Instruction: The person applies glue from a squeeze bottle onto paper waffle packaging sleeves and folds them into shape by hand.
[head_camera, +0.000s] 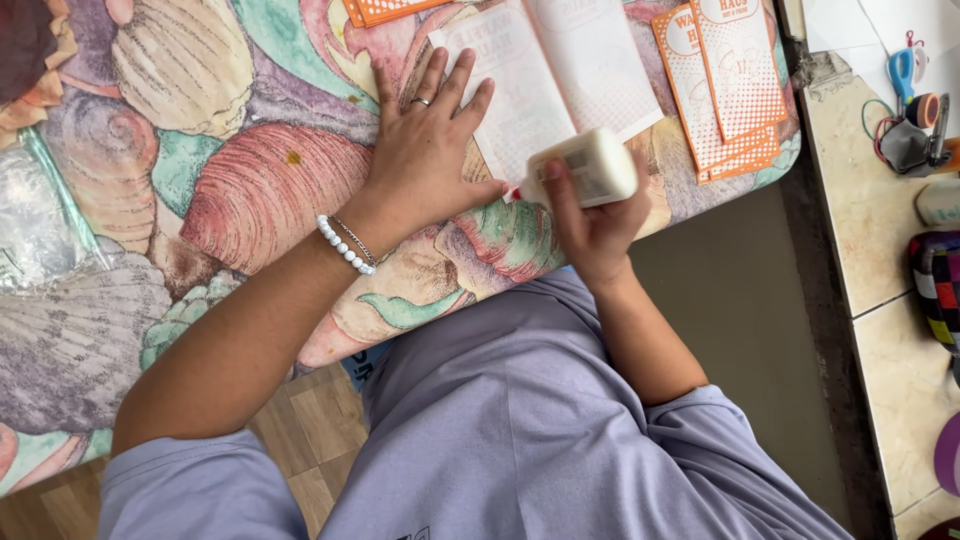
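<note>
Seen from above, a person in a lilac short-sleeved shirt (560, 430) leans over a desk (200, 200) covered with a cloth printed with large seashells in pink, teal and cream.

The left hand (425, 150) lies flat with its fingers spread, palm down, half on the shell cloth and half on the left edge of a pale, unfolded paper sheet with faint orange print (550, 75). A ring shows on one finger, and a white bead bracelet (343, 245) circles the wrist beside a thin chain.

The right hand (590, 225) is wrapped around a cream-white plastic glue bottle (590, 165), its fingers closed about the body. The bottle is tipped on its side, its small red nozzle pointing left and touching or nearly touching the lower edge of the paper sheet, just beside the left hand's thumb.

To the right of the sheet, near the desk's edge, lies a small overlapping stack of orange-and-white dotted cards (735, 85). Another orange card (385, 10) shows at the top edge.

Further right, a tiled beige counter (880, 230) holds blue-handled scissors (905, 70) and a bag in a multicoloured check pattern (938, 285). A crinkled clear plastic wrapper (35, 225) rests at the desk's far left. Wooden parquet floor (310, 430) shows below.
</note>
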